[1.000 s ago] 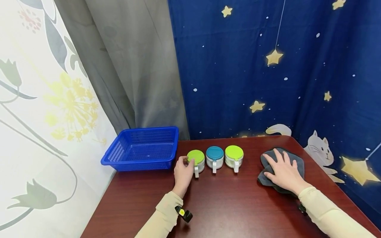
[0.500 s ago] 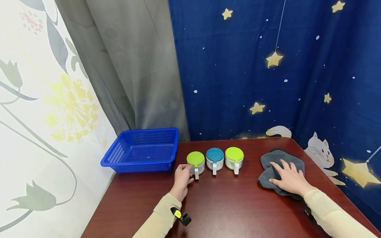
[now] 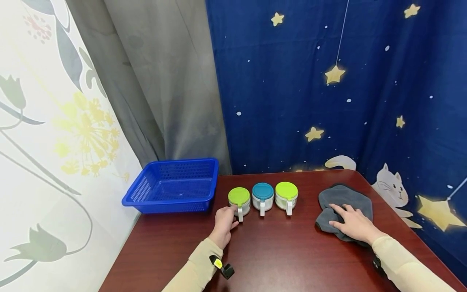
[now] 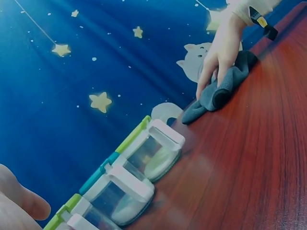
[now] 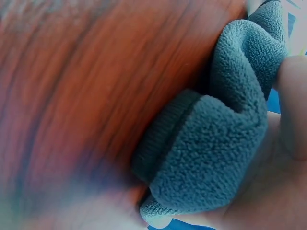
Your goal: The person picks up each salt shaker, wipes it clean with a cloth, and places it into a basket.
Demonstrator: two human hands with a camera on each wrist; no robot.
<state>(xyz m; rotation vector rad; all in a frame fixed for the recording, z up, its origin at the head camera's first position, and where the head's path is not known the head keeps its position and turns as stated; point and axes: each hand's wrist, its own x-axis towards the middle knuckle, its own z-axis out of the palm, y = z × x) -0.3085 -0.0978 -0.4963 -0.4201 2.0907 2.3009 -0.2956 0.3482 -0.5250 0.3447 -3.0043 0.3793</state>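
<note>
My left hand (image 3: 223, 225) is at the near left side of a clear jar with a green lid (image 3: 238, 196) and a white handle. Its fingertips touch or nearly touch the jar beside the handle. In the left wrist view, part of that hand (image 4: 21, 203) shows at the lower left, apart from the jars. To the right stand a blue-lidded jar (image 3: 262, 196) and another green-lidded jar (image 3: 286, 195); white contents show through their sides. My right hand (image 3: 354, 224) rests with spread fingers on a crumpled dark grey cloth (image 3: 339, 196), whose fuzzy folds fill the right wrist view.
A blue plastic basket (image 3: 169, 209) stands at the back left of the dark red wooden table (image 3: 277, 251), left of the jars. Behind the table hang a grey curtain (image 3: 175, 81) and a navy star-printed curtain (image 3: 284, 93).
My left hand has loosened from around the left green-lidded jar and drawn slightly toward me, down beside its handle. My right hand has slid a little toward me over the cloth. The jars stay put.
</note>
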